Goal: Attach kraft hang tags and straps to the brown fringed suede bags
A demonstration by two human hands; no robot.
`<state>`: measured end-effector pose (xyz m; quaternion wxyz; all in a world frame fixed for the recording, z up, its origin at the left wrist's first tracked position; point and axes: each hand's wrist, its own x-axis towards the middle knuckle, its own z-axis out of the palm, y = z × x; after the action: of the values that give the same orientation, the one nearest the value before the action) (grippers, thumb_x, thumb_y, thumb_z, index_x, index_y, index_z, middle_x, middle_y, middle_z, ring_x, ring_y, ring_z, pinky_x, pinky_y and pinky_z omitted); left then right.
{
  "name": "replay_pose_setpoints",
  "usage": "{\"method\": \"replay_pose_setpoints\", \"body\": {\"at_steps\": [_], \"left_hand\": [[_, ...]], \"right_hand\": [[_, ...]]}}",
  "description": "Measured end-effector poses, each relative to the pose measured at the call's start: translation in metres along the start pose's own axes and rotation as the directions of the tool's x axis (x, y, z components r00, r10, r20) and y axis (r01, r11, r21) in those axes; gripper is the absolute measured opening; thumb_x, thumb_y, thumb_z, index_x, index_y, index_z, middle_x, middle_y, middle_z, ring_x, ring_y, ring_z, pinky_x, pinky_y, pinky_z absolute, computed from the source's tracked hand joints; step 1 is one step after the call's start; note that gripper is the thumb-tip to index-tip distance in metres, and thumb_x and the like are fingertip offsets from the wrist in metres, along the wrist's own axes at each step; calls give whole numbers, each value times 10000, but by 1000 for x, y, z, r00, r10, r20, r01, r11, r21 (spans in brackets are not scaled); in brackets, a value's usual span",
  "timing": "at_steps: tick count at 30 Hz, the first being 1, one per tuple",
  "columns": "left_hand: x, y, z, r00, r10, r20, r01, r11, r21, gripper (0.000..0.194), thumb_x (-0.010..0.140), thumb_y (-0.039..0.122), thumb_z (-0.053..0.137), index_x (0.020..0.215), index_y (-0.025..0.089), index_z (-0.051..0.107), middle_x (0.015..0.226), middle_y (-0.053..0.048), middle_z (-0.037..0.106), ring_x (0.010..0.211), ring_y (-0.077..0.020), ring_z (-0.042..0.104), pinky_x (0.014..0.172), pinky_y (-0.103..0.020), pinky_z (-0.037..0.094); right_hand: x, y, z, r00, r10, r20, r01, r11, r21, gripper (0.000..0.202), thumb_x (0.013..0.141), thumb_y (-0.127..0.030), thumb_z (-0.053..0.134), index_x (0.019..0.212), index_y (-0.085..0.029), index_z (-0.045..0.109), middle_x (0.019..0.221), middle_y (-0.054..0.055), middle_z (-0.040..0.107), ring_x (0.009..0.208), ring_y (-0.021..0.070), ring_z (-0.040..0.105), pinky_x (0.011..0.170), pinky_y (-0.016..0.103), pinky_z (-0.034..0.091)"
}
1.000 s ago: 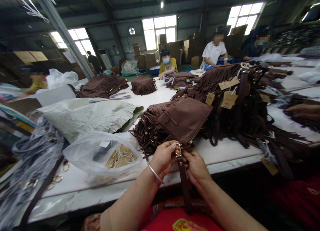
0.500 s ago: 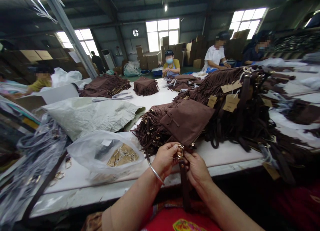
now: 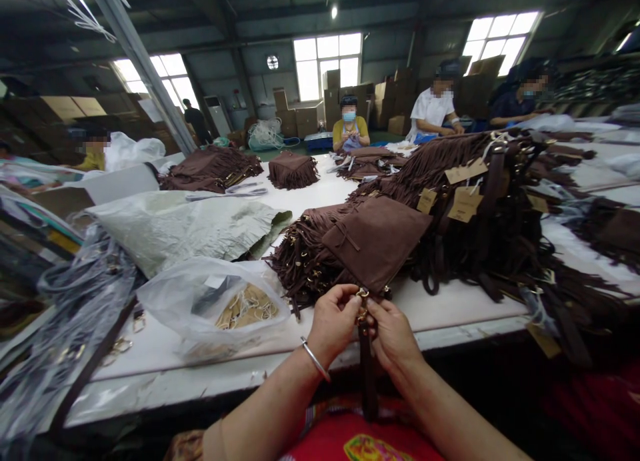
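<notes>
Hands work a metal clasp (image 3: 362,300) on a dark strap (image 3: 367,374) at the bench's (image 3: 450,308) near edge, beside fringed bags (image 3: 377,238) and a clear sack (image 3: 200,308) of tan tags (image 3: 247,306).

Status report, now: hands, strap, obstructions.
Left hand and right hand pinching gold hardware. Strap hanging below. Brown bag just beyond. Plastic bag off left, not blocking.

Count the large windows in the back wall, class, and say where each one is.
3: one window at left, partly behind the slanted post; one in the middle; one at right. Others may be hidden.
</notes>
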<state>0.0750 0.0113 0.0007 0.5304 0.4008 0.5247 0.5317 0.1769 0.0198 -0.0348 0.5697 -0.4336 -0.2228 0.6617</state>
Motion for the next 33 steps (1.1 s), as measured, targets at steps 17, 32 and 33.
{"method": "replay_pose_setpoints", "body": {"at_steps": [17, 32, 33], "left_hand": [[9, 19, -1, 871, 491, 20, -455, 791, 410, 175, 818, 198, 645, 643, 205, 650, 757, -34, 579, 771, -169, 528, 739, -267, 396], [-23, -12, -10, 973, -224, 52, 230, 950, -211, 360, 752, 476, 720, 808, 177, 526, 528, 107, 383, 398, -45, 324, 391, -186, 382], [-23, -11, -10, 970, -234, 64, 242, 955, -174, 364, 744, 468, 728, 836, 163, 552, 546, 87, 436, 408, -51, 363, 391, -189, 386]], "right_hand": [[2, -5, -8, 985, -163, 52, 171, 950, -261, 376, 642, -516, 802, 805, -184, 730, 570, -32, 578, 510, 95, 438, 463, 225, 324], [-31, -21, -49, 953, 26, 302, 84, 934, -347, 440, 756, -445, 764, 1132, -242, 662, 840, 25, 705, 677, 162, 642, 626, 281, 500], [-32, -21, -48, 947, 63, 314, 41, 949, -314, 436, 742, -419, 781, 1122, -245, 660, 874, 25, 706, 657, 154, 648, 616, 276, 501]]}}
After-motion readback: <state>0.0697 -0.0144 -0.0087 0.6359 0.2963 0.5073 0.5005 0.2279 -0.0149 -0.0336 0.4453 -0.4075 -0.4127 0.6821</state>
